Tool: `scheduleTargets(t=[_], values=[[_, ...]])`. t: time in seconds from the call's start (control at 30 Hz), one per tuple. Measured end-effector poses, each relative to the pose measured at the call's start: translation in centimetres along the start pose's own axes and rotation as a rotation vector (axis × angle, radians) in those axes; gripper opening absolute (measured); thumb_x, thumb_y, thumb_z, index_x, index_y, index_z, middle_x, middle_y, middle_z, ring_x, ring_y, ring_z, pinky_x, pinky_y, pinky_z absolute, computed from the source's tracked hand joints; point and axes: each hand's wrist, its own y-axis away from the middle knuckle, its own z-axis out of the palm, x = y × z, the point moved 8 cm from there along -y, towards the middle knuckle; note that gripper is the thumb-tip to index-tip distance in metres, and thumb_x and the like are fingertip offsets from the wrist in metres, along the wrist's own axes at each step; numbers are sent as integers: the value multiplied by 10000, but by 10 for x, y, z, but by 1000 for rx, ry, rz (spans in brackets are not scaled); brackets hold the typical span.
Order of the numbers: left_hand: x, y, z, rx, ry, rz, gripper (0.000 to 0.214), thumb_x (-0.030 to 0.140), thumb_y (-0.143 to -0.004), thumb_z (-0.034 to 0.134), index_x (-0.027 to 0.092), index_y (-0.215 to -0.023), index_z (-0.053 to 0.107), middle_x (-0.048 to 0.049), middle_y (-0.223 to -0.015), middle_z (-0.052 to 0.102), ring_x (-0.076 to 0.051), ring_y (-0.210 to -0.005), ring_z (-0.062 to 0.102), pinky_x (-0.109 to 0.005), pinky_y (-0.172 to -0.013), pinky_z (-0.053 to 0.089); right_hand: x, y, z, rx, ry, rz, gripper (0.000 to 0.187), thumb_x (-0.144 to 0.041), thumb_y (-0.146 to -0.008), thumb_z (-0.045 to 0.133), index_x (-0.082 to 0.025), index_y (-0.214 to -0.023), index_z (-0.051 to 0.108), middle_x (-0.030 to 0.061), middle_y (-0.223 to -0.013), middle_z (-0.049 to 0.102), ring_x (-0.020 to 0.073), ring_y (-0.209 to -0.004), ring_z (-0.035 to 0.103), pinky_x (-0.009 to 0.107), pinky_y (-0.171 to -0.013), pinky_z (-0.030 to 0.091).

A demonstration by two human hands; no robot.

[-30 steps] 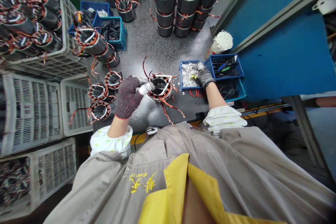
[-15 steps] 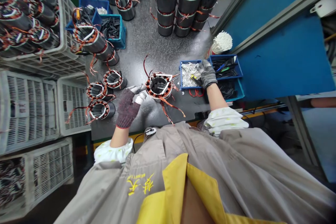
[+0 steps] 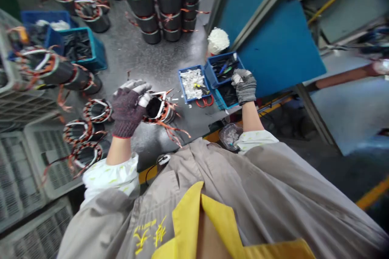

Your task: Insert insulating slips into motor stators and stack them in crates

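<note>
A wound motor stator (image 3: 162, 109) with copper coils, white ties and reddish lead wires stands upright on the bench. My left hand (image 3: 129, 107), in a dark knit glove with white fingertips, lies across its upper left rim, fingers stretched out to the right. A lead end rises just behind that hand; whether the fingers touch the leads is hidden. At the right edge of a teal box (image 3: 223, 99) of black sleeves is my right hand (image 3: 244, 87), in a grey striped glove. Its fingers are curled in, and whatever they hold is hidden.
A blue tray (image 3: 186, 97) of white pieces holds yellow-handled cutters, with red-handled scissors (image 3: 205, 101) beside it. Another blue tray (image 3: 214, 83) contains dark sleeves. Stacked stators (image 3: 148, 20) stand behind; several more stand left. A blue panel (image 3: 273, 52) rises at right.
My right hand has left the tray of white pieces and moved right to the boxes of dark sleeves. My left hand has shifted up over the stator's rim. The view has swung right.
</note>
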Motion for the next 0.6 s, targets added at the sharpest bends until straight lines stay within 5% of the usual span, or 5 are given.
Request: scheduleTargets(t=[0.1,0.2,0.33,0.43,0.6], values=[[-10,-8,18,5,-16,52,374,585,-1085,663,289,-1163,879,-69,-1284,898,-407,-1454,712,-693,-1283,511,19,7,-45,-70,681,131,297,-393,-1104,725,-150,-1242,827,178,-1306,848,325,-1228,780,476,-1161,614],[-17,-8,26,29,-3,29,386,621,-1078,677,293,-1145,870,-61,-1212,911,-397,-1358,762,-700,-1212,578,34,13,-39,-327,1042,179,295,-336,-1084,749,-135,-1258,879,208,-1396,830,370,-1352,746,472,-1225,559],[-14,-3,23,22,-35,-34,335,613,-1065,678,337,-1135,853,-24,-1228,904,-376,-1289,790,-691,-1192,608,43,5,8,-533,1238,56,390,-290,-1066,678,-131,-1369,866,251,-1519,767,409,-1442,696,497,-1243,534],[-7,1,19,2,-24,-78,269,583,-1057,712,377,-1158,853,18,-1269,896,-373,-1334,780,-703,-1225,598,55,-4,34,-624,1315,48,424,-242,-1040,646,-34,-1346,852,337,-1488,755,435,-1412,703,548,-1200,541],[-7,9,19,37,91,-117,282,596,-1054,761,373,-1206,843,16,-1327,876,-354,-1353,764,-694,-1259,581,60,-14,20,-513,1195,41,408,-222,-1024,645,54,-1269,819,409,-1468,731,499,-1488,655,618,-1298,473]])
